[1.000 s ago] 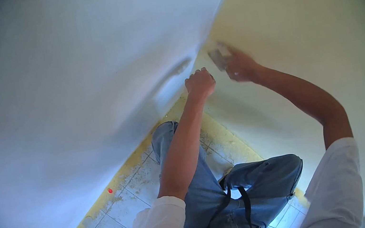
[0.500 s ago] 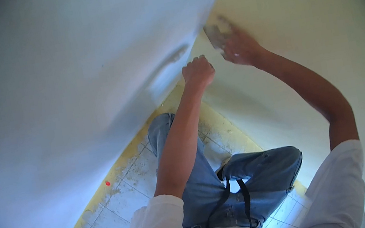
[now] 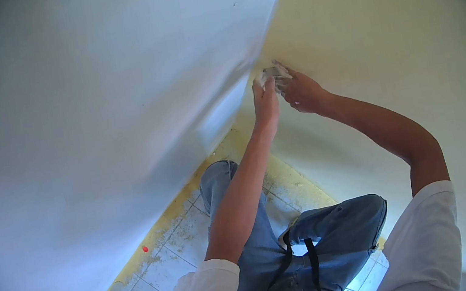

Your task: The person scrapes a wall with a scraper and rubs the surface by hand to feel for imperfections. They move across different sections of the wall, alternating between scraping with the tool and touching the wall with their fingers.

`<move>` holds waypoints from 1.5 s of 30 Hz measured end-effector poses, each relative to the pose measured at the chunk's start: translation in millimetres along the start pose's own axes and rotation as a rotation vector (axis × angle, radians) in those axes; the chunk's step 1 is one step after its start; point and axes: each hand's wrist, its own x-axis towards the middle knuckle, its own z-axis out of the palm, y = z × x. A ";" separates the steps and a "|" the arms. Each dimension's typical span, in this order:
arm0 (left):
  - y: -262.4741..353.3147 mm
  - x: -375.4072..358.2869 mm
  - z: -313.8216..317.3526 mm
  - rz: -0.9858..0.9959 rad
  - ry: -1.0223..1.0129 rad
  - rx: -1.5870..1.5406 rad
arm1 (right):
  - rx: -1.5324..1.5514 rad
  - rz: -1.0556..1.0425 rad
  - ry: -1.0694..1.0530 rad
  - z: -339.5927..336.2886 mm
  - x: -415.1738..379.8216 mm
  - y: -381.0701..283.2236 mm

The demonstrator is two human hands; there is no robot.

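Near the corner of two walls, my right hand [image 3: 303, 92] holds a small grey flat piece [image 3: 273, 72], its fingers closed around one side and whitish with dust. What the piece is does not show clearly. My left hand [image 3: 266, 103] has come up against it from below, fingertips curled at its lower left edge with white on them. Both hands are close in front of the yellowish right wall [image 3: 375, 35], beside the corner line.
A pale left wall [image 3: 73, 110] meets the yellowish one. Below are dusty white floor tiles [image 3: 161, 268] with a yellow border [image 3: 294, 181] and a small red object [image 3: 145, 249]. My bent legs in jeans [image 3: 336, 245] fill the space near the corner.
My right hand has moved down with the grey piece, slightly away from the corner. My left hand, a fist before, has risen to the right and reached the piece.
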 end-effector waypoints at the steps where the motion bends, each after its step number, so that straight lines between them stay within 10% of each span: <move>1: -0.1 -6.0 4.0 -0.131 -0.015 -0.177 | 0.014 -0.002 0.022 3.0 -2.4 -3.0; 5: 9.3 -15.4 33.3 -0.267 -0.034 -0.262 | 0.159 0.119 0.389 78.4 0.1 -5.2; 13: 15.8 -2.2 24.4 -0.190 -0.043 -0.189 | 0.324 0.183 0.261 19.4 -54.2 -92.6; 22: -24.6 6.6 56.7 -0.033 -0.043 0.171 | 1.163 0.817 0.571 105.1 -127.0 -197.3; 35: -42.8 19.4 80.2 0.085 0.129 -0.003 | 1.452 0.609 0.529 85.3 -119.8 -185.0; 38: -35.3 12.8 70.2 0.359 0.021 0.186 | 1.469 0.632 0.510 79.0 -127.9 -184.2; 41: -68.3 21.9 67.3 0.351 0.034 0.278 | 1.485 0.644 0.522 79.1 -131.4 -185.9; 44: -90.2 43.3 62.8 -0.241 0.217 0.105 | 1.423 0.658 0.537 85.3 -130.7 -184.3; 45: -90.2 39.4 61.9 -0.149 0.148 0.175 | 1.424 0.682 0.517 82.2 -134.5 -182.7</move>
